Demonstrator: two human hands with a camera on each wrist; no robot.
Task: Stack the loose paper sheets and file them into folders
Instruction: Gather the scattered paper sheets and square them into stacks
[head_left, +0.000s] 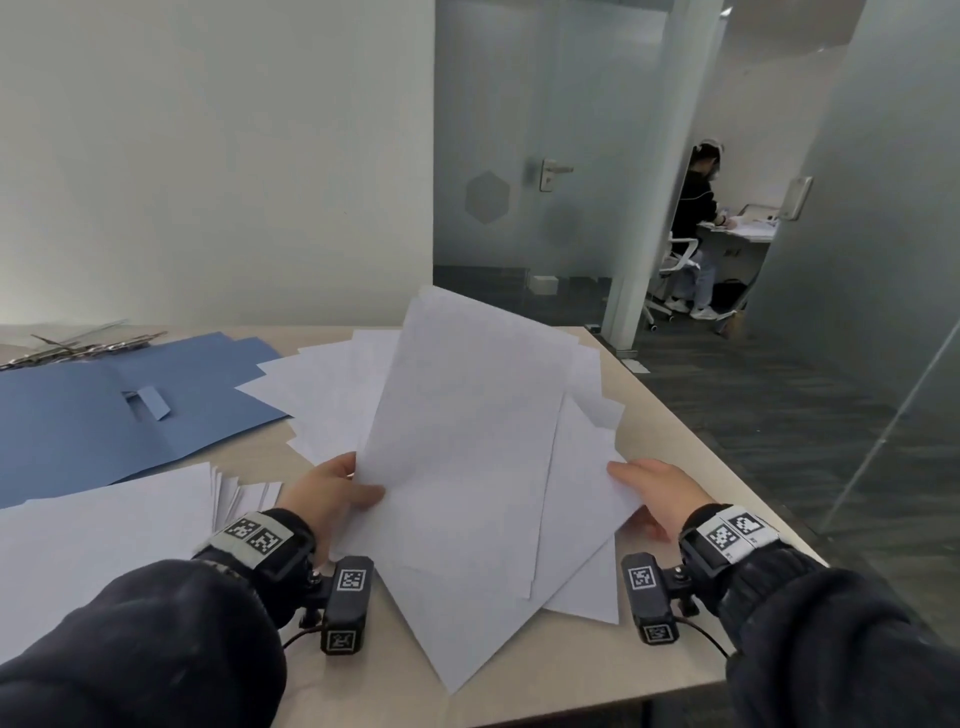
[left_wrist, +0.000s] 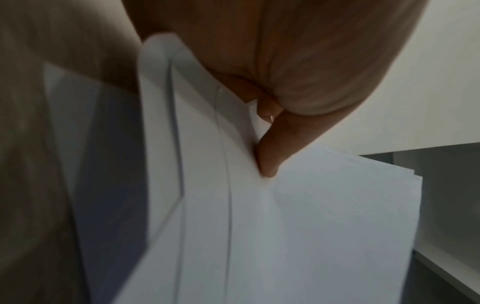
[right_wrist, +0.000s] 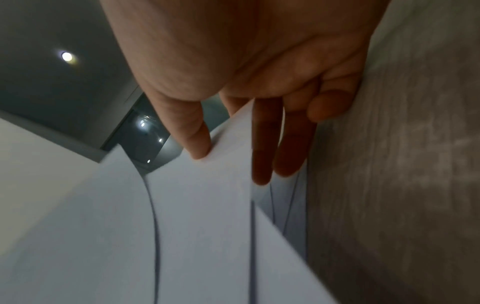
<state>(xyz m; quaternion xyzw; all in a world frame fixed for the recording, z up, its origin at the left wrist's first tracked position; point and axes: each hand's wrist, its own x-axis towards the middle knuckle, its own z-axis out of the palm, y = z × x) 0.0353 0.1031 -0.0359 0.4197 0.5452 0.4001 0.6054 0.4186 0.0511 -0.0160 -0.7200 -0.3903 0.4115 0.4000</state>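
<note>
1. White paper is the matter in hand: a bundle of sheets (head_left: 467, 431) is held tilted up off the table (head_left: 670, 405), its long axis running away from the person and leaning slightly right.
2. The left hand (head_left: 332, 493) pinches the bundle's near left edge, thumb on top; the left wrist view shows the thumb (left_wrist: 270, 152) pressed on the top sheet.
3. The right hand (head_left: 654, 493) grasps the right edge, thumb above and fingers (right_wrist: 262, 148) beneath.
4. The sheets are fanned, not squared; I judge they need tapping level next.
5. The open blue folder (head_left: 104, 415) lies to the left, nearer the left hand.
6. Between bundle and folder lie more loose sheets (head_left: 322, 395), and another pile (head_left: 104, 525) sits near left, so the path is cluttered.
</note>
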